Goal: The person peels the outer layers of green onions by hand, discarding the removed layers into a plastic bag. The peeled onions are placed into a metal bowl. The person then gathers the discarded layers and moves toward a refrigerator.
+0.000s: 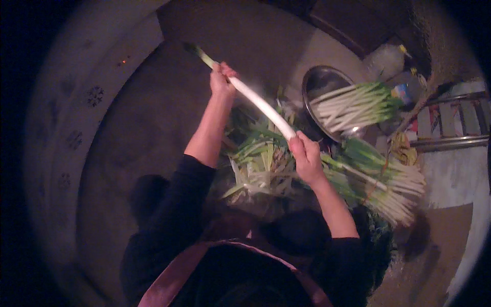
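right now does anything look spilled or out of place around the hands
Mainly the loose leaves: a tangled heap below the held green onion, while the bundled green onions to their right lie neatly side by side. Nothing else stands out.

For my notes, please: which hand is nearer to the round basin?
Right: in the picture, the right hand is just below-left of the basin; the left hand is farther left.

So the person's got one long white stalk stretched out at a slant, left hand gripping up near the green end and right hand on the lower white end, with loose leaves heaped below, more white stalks in a metal bowl and a bundle lying off to the right.
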`<state>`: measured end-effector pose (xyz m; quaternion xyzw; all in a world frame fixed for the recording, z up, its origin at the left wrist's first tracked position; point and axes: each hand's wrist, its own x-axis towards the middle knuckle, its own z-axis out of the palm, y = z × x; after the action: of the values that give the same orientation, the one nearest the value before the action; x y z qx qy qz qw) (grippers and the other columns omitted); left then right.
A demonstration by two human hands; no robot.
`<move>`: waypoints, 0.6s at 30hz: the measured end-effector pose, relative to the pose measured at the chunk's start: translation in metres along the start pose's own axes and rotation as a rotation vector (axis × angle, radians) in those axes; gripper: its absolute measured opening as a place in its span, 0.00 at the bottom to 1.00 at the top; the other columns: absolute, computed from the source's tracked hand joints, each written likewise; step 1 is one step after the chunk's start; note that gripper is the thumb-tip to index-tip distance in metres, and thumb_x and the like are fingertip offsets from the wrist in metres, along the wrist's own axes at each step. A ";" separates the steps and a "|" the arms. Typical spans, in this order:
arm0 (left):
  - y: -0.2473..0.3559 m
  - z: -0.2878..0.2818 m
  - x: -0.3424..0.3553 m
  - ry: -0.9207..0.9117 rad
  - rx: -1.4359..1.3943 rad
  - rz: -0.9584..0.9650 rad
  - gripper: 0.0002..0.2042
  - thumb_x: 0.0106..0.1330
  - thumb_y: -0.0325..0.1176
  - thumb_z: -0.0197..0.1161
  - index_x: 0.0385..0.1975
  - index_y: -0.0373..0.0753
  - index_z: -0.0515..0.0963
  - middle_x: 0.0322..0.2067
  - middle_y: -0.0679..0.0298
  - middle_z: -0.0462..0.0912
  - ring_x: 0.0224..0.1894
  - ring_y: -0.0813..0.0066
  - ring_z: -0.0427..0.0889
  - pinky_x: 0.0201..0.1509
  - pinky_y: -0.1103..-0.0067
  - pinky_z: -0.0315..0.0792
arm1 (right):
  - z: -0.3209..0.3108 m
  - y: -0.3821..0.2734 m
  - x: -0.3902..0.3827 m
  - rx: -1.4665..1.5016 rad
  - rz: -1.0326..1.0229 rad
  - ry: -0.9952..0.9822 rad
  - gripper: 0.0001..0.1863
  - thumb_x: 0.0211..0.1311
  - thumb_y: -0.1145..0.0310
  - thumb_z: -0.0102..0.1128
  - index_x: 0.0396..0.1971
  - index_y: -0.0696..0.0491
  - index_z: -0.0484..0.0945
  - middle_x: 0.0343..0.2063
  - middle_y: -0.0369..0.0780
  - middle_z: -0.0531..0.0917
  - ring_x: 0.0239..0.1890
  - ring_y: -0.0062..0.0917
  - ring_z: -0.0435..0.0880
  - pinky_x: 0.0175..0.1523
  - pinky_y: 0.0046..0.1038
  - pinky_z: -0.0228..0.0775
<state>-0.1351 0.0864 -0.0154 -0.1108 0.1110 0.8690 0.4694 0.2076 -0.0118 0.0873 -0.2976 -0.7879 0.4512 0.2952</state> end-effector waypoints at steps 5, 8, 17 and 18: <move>-0.020 0.012 -0.013 -0.003 -0.236 -0.561 0.23 0.79 0.52 0.46 0.36 0.34 0.70 0.19 0.71 0.67 0.16 0.81 0.64 0.17 0.83 0.66 | 0.007 -0.040 -0.002 0.082 -0.258 0.026 0.14 0.73 0.61 0.49 0.35 0.59 0.74 0.18 0.36 0.69 0.23 0.16 0.68 0.28 0.27 0.62; -0.021 0.029 -0.027 -0.126 -0.287 -0.574 0.26 0.80 0.53 0.43 0.39 0.30 0.72 0.19 0.69 0.68 0.16 0.82 0.64 0.17 0.83 0.65 | 0.003 -0.037 -0.013 0.360 -0.065 0.161 0.15 0.73 0.59 0.46 0.33 0.55 0.73 0.21 0.35 0.70 0.25 0.17 0.66 0.30 0.25 0.60; 0.007 0.055 -0.065 -0.706 -0.602 -0.741 0.25 0.79 0.45 0.47 0.61 0.27 0.68 0.26 0.70 0.68 0.19 0.84 0.64 0.22 0.83 0.65 | -0.014 0.035 -0.041 0.047 -0.005 0.420 0.15 0.77 0.62 0.45 0.36 0.59 0.74 0.22 0.33 0.70 0.26 0.18 0.66 0.30 0.24 0.58; 0.010 0.055 -0.067 -0.733 -0.557 -0.750 0.25 0.78 0.46 0.48 0.59 0.28 0.69 0.28 0.69 0.69 0.19 0.84 0.64 0.22 0.83 0.65 | -0.014 0.044 -0.047 0.084 0.023 0.444 0.15 0.77 0.62 0.45 0.36 0.58 0.74 0.23 0.33 0.71 0.26 0.17 0.66 0.30 0.24 0.59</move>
<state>-0.1125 0.0440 0.0578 0.0459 -0.3375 0.6218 0.7053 0.2574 -0.0204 0.0448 -0.3860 -0.6805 0.4106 0.4683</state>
